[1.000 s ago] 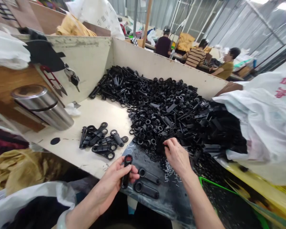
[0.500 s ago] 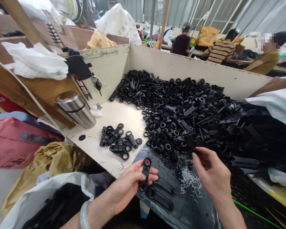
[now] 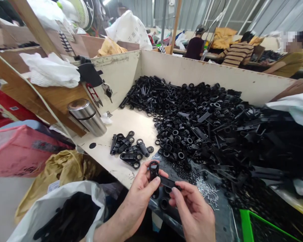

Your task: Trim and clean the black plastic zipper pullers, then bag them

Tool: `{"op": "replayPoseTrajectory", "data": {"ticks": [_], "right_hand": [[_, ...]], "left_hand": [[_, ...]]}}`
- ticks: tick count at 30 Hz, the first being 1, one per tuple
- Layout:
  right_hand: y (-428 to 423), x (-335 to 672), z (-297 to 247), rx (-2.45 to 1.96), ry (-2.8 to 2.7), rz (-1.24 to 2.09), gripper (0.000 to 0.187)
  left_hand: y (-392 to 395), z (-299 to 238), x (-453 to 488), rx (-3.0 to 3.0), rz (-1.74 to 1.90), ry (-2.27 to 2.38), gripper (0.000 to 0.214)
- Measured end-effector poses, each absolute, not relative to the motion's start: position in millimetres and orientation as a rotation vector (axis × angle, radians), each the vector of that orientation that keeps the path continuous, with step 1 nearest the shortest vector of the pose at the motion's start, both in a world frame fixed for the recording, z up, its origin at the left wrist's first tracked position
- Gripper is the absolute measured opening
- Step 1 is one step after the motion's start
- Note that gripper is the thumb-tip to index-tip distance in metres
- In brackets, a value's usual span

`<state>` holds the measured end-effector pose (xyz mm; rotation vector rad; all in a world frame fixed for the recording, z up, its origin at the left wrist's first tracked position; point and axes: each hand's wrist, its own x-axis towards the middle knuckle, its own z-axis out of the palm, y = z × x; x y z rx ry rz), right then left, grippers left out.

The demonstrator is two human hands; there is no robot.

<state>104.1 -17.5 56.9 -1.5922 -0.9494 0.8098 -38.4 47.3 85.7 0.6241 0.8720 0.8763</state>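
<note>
My left hand (image 3: 138,193) is closed around a black plastic arm with a ring at its end (image 3: 154,165), thumb pressed on its near side. A second black plastic bar (image 3: 168,182) lies across it, its far end pinched between thumb and fingers of my right hand (image 3: 195,210). The two parts touch or overlap; exactly how they meet is hidden by my fingers. Below my hands, another black ring-ended part (image 3: 164,203) rests on the dark mat (image 3: 175,218). Small silver screws or pins (image 3: 207,191) lie scattered beside my right hand.
A large heap of black plastic parts (image 3: 189,114) fills the walled bench. Several ring-ended arms (image 3: 131,148) lie together at left, near a steel flask (image 3: 87,117). Scissors-like snips (image 3: 94,95) and keys (image 3: 107,91) hang on the wall. A green-rimmed bin (image 3: 246,225) stands at right.
My right hand has moved left from beside the heap and now holds a black plastic bar against the part in my left hand. The view has shifted slightly.
</note>
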Motion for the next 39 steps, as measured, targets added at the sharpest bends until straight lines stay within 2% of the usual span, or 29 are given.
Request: {"op": "replayPoseTrajectory", "data": {"ticks": [4,7,10,13,15,18,20,26,39], "right_hand": [[-14,117,59,-1.535,-1.377,0.473,0.017],[-8,130,63,-1.451,-1.717,0.049,0.027],[-4,142,70,-1.301,-2.000,-0.059,0.034],[-7,144,73,-1.319,-1.931,0.125,0.024],[-13,136,74,-1.438,-1.633,0.464,0.016],[-23,108,72,-1.488,-0.995,1.109,0.032],[-27,87,71,-1.435,-0.679,1.261,0.039],[-26,68,64,-1.407,-0.487,1.309,0.044],[-28,71,50,-1.434,-0.445,1.237,0.044]], "left_hand": [[47,84,-38,0.648,0.892,0.911,0.051],[48,84,-39,0.600,0.851,0.917,0.047],[49,84,-44,0.565,0.807,0.897,0.042],[47,83,-48,0.551,0.809,0.831,0.034],[45,83,-49,0.551,0.834,0.787,0.028],[40,82,-49,0.562,0.844,0.765,0.028],[37,80,-48,0.552,0.815,0.764,0.034],[33,71,-49,0.525,0.834,0.691,0.045],[31,66,-42,0.739,0.808,0.747,0.039]]}}
